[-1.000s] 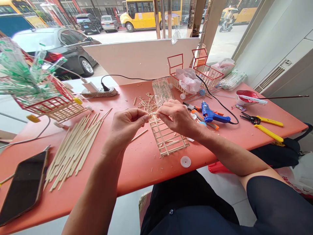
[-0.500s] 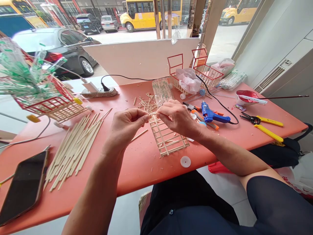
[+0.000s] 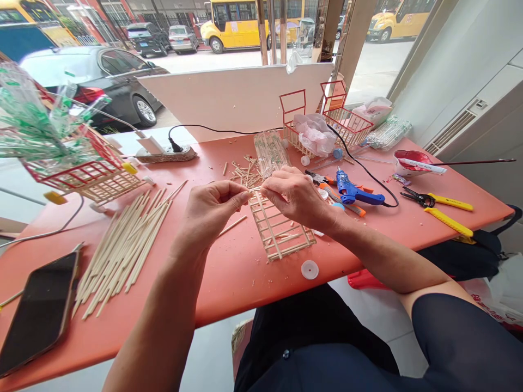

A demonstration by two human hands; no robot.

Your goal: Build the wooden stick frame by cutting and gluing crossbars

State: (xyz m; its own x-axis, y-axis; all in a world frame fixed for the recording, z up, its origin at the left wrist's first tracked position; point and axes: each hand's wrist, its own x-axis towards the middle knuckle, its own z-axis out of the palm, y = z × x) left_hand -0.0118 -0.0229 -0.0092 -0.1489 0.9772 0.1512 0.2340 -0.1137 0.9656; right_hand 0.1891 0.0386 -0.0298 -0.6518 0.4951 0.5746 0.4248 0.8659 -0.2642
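Note:
Over the far end of a flat lattice of thin wooden sticks, both hands are pinched close together. My left hand is closed, thumb against forefinger, on one end of a short wooden stick. My right hand is closed at the other end of that stick and hides part of the lattice. Only a little of the stick shows between the fingertips. The lattice lies on the orange table. By its near edge is a white plastic disc.
A pile of wooden sticks and a phone lie on the left. To the right are a blue glue gun, yellow-handled pliers and a cup with red paint. Small red-trimmed stick baskets stand behind.

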